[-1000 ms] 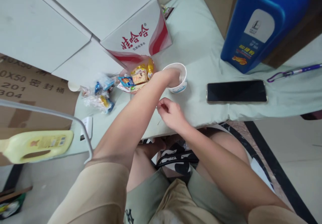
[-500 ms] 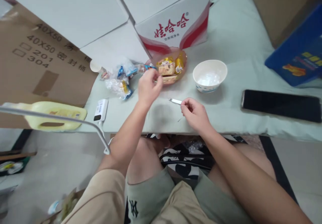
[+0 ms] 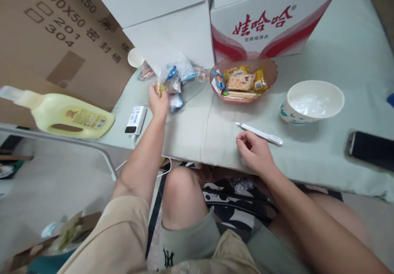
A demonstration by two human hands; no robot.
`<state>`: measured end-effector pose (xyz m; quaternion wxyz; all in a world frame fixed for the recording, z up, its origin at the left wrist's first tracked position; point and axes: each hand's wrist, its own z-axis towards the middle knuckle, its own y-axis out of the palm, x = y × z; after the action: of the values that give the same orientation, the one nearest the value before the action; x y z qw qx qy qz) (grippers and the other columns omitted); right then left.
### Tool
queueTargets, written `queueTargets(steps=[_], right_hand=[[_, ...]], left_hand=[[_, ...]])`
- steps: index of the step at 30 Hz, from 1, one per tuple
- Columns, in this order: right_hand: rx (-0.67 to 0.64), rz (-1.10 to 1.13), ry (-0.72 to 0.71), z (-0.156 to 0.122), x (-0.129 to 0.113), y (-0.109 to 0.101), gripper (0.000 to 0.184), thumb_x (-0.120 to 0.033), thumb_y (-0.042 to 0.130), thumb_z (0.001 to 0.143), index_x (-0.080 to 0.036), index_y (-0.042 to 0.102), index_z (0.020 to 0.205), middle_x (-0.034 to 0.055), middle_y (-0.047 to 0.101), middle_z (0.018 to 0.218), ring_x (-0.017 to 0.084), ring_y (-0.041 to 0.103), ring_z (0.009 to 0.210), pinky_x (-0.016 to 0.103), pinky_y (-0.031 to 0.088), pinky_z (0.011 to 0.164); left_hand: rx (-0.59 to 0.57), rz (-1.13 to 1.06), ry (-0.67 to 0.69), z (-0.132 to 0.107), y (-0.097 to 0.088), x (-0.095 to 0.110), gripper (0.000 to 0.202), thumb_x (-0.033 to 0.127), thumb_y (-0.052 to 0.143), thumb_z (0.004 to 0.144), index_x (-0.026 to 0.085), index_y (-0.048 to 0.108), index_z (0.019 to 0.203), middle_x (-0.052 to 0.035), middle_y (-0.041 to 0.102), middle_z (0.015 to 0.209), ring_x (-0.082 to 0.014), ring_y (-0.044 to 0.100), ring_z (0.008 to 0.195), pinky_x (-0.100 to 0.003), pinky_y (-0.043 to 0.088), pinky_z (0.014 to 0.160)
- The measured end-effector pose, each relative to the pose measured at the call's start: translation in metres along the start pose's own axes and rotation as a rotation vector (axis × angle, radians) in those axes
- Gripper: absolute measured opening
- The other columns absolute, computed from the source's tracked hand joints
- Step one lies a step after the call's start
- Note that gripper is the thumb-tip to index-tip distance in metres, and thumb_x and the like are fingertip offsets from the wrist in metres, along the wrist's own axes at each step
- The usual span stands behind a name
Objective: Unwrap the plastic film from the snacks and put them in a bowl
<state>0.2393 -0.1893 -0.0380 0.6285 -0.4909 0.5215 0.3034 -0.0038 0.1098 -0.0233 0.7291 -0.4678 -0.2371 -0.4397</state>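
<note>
My left hand (image 3: pixel 159 101) is closed on a clear plastic wrapper (image 3: pixel 160 88) with yellow on it, at the edge of a heap of plastic-wrapped packets (image 3: pixel 174 82). My right hand (image 3: pixel 255 151) rests at the table's front edge with curled fingers; whether anything thin is between them is hidden. Just beyond its knuckles lies a slim white tool (image 3: pixel 261 133) with a metal tip, resembling a craft knife. A pink glass bowl (image 3: pixel 272 81) holds yellow-wrapped snacks (image 3: pixel 241 81) and thin sticks. To its right stands a white paper bowl (image 3: pixel 334 95) with clear plastic inside.
A power bank (image 3: pixel 136 120) with a white cable and a yellow jug (image 3: pixel 83 116) lie at left. A white paper cup (image 3: pixel 135 58) is behind the heap. White cartons (image 3: pixel 271 28) and a brown carton (image 3: pixel 66 65) line the back. A phone (image 3: pixel 372 150) lies at right.
My left hand has moved left from beside the glass bowl to the packets and taken hold of a wrapper. My right hand has let go of the white tool. The view has shifted left.
</note>
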Motion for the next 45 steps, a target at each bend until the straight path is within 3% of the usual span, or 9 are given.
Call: queueTargets(steps=[6, 12, 16, 21, 26, 33, 36, 39, 45], right_hand=[[-0.009, 0.001, -0.022, -0.002, 0.005, 0.004, 0.014, -0.036, 0.058, 0.082, -0.022, 0.059, 0.080, -0.0029, 0.055, 0.061, 0.014, 0.051, 0.056, 0.030, 0.039, 0.058], [0.096, 0.372, -0.124, 0.002, 0.016, -0.007, 0.062, -0.045, 0.070, 0.077, -0.029, 0.044, 0.131, 0.0101, 0.061, 0.132, 0.022, 0.067, 0.106, 0.037, 0.057, 0.081], [0.057, 0.231, -0.178, 0.001, 0.014, -0.029, 0.047, -0.038, 0.070, 0.078, -0.025, 0.055, 0.120, 0.0093, 0.068, 0.120, 0.024, 0.067, 0.107, 0.041, 0.055, 0.092], [0.317, -0.116, -0.267, 0.003, 0.012, -0.042, 0.026, -0.029, 0.065, 0.079, -0.024, 0.061, 0.105, 0.0083, 0.069, 0.106, 0.026, 0.066, 0.102, 0.045, 0.053, 0.094], [0.343, -0.286, -0.484, 0.000, 0.010, -0.029, 0.033, -0.031, 0.065, 0.082, -0.024, 0.061, 0.113, 0.0132, 0.061, 0.120, 0.030, 0.059, 0.116, 0.051, 0.049, 0.103], [0.430, -0.113, -0.432, -0.006, 0.018, -0.033, 0.054, -0.037, 0.068, 0.081, -0.029, 0.048, 0.130, 0.0144, 0.038, 0.151, 0.035, 0.044, 0.140, 0.058, 0.043, 0.110], [0.269, 0.048, -0.362, 0.001, 0.026, -0.038, 0.077, -0.042, 0.072, 0.079, -0.030, 0.035, 0.146, 0.0148, 0.042, 0.154, 0.033, 0.049, 0.139, 0.055, 0.046, 0.110], [0.160, 0.087, -0.373, 0.005, 0.029, -0.040, 0.055, -0.039, 0.069, 0.085, -0.028, 0.050, 0.135, 0.0126, 0.054, 0.148, 0.030, 0.054, 0.136, 0.052, 0.043, 0.114], [0.156, -0.009, -0.506, -0.001, 0.022, -0.034, 0.057, -0.038, 0.069, 0.086, -0.029, 0.050, 0.139, 0.0124, 0.050, 0.155, 0.030, 0.045, 0.147, 0.055, 0.036, 0.121]], left_hand=[[0.361, -0.189, -0.038, -0.079, -0.013, 0.074, 0.026, 0.008, 0.045, 0.096, 0.023, 0.043, 0.117, -0.0001, 0.058, 0.114, -0.0130, 0.053, 0.111, -0.030, 0.041, 0.103], [-0.302, -0.720, -0.268, -0.168, 0.056, 0.145, 0.026, 0.029, 0.065, 0.076, 0.026, 0.056, 0.100, -0.0020, 0.066, 0.108, -0.0181, 0.065, 0.098, -0.029, 0.053, 0.083], [-0.609, -0.762, -0.308, -0.183, 0.080, 0.144, 0.035, 0.026, 0.073, 0.065, 0.025, 0.058, 0.097, -0.0027, 0.069, 0.103, -0.0196, 0.066, 0.101, -0.030, 0.051, 0.085], [-0.475, -0.758, -0.496, -0.183, 0.090, 0.145, 0.042, 0.032, 0.079, 0.071, 0.026, 0.057, 0.107, -0.0048, 0.065, 0.120, -0.0192, 0.063, 0.115, -0.032, 0.050, 0.094], [-0.822, -1.018, -0.767, -0.190, 0.092, 0.163, 0.067, 0.046, 0.091, 0.061, 0.026, 0.060, 0.117, -0.0079, 0.068, 0.122, -0.0219, 0.069, 0.106, -0.034, 0.056, 0.087], [-0.858, -0.970, -0.712, -0.185, 0.088, 0.156, 0.085, 0.037, 0.096, 0.054, 0.022, 0.059, 0.129, -0.0120, 0.070, 0.125, -0.0290, 0.068, 0.113, -0.034, 0.057, 0.087], [-0.987, -0.898, -0.660, -0.186, 0.084, 0.149, 0.093, 0.038, 0.096, 0.053, 0.022, 0.056, 0.136, -0.0141, 0.068, 0.130, -0.0317, 0.066, 0.116, -0.037, 0.056, 0.089], [-1.043, -0.804, -0.523, -0.189, 0.084, 0.148, 0.091, 0.038, 0.094, 0.057, 0.020, 0.055, 0.137, -0.0155, 0.064, 0.136, -0.0336, 0.062, 0.123, -0.042, 0.052, 0.100], [-0.840, -0.658, -0.254, -0.196, 0.095, 0.146, 0.081, 0.044, 0.087, 0.066, 0.020, 0.051, 0.134, -0.0153, 0.064, 0.135, -0.0317, 0.064, 0.121, -0.043, 0.050, 0.102]])
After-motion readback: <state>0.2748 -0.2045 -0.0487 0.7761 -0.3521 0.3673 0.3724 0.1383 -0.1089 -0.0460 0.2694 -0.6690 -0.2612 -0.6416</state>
